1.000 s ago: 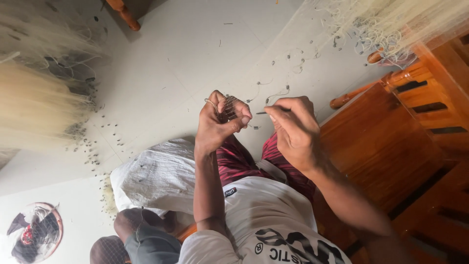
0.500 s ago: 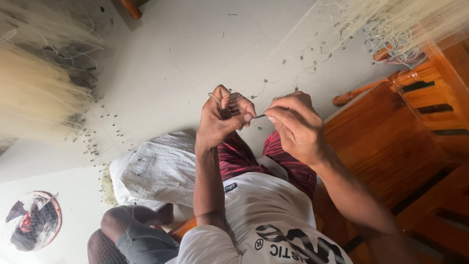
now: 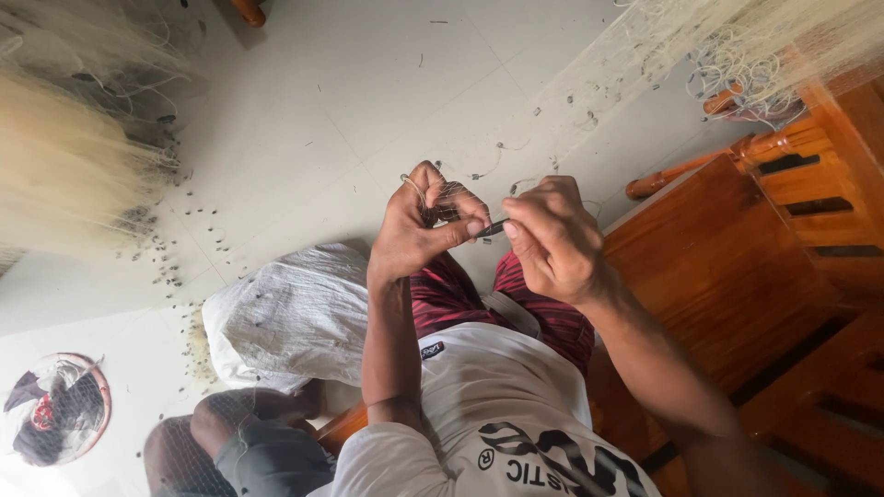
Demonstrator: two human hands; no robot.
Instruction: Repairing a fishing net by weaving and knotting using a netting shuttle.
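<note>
The left hand [image 3: 419, 230] is bunching fine net mesh [image 3: 448, 199] in a closed grip, above the lap. The right hand [image 3: 550, 241] is pinching a thin dark needle [image 3: 491, 227] between its fingertips, its tip touching the left thumb. A white sack [image 3: 290, 317] is lying on the floor [image 3: 368, 101] beside them.

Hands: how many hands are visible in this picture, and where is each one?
2. The left hand is at the centre, pinching a bunch of fine net. The right hand is beside it, holding a thin dark tool. No other hands show.
</note>
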